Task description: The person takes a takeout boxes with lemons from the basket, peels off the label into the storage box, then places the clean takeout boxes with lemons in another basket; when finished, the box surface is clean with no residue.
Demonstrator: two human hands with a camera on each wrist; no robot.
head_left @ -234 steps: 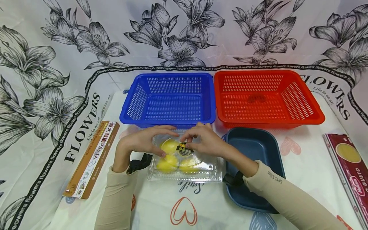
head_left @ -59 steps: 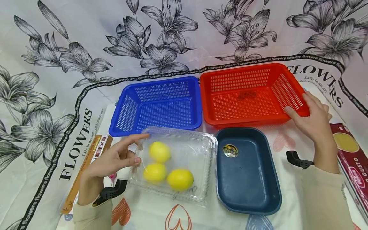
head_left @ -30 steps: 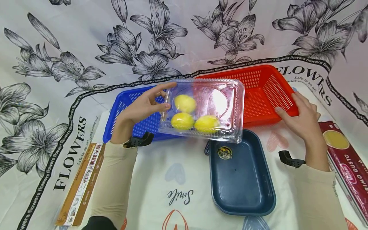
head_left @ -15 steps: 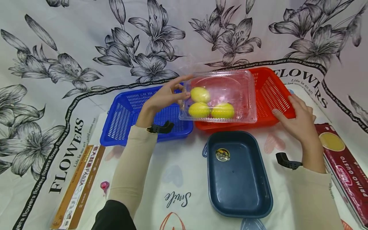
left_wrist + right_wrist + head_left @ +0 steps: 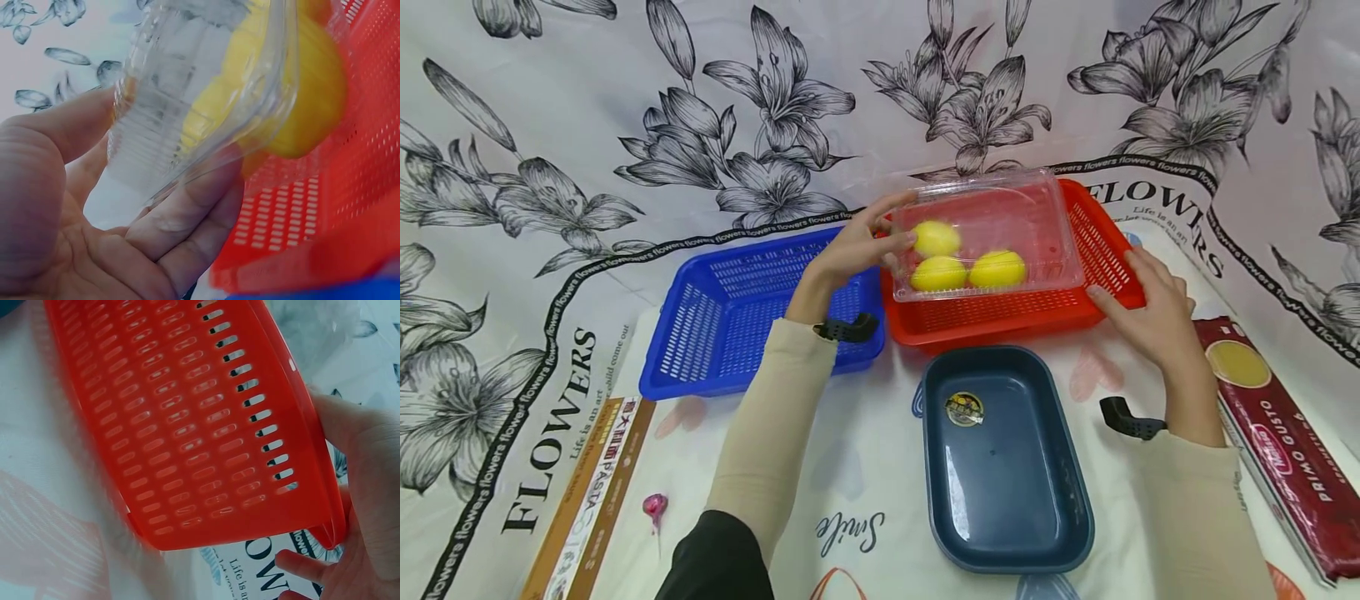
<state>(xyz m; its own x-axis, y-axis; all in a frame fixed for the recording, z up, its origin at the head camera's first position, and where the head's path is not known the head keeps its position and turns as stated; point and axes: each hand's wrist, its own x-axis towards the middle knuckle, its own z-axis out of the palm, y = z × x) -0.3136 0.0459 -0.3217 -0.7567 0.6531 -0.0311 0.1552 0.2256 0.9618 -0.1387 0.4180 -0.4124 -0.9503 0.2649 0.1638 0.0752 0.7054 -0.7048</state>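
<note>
A clear plastic clamshell box [image 5: 1030, 212] with three lemons [image 5: 997, 269] inside is held up over the red basket [image 5: 977, 317] by my left hand [image 5: 853, 246]. Thumb and fingers grip the left end of the box; the left wrist view shows the thumb [image 5: 81, 122] on one side and fingers [image 5: 194, 212] on the other. The box is tilted. My right hand [image 5: 1157, 312] holds the basket's right front corner, its thumb over the rim; in the right wrist view the fingers [image 5: 306, 569] bend outside the basket wall [image 5: 181, 425].
A blue basket [image 5: 748, 333] stands left of the red one. In front is a dark blue tray [image 5: 1007, 483] with a round sticker [image 5: 964, 409] in it. A pasta box [image 5: 587, 508] lies left, a dark red pack [image 5: 1277, 450] right, and a small pink object [image 5: 655, 506] near the left.
Both hands worked at the box's label earlier; the sticker now lies in the tray. My left hand has lifted the box up and right over the red basket, whose corner my right hand took.
</note>
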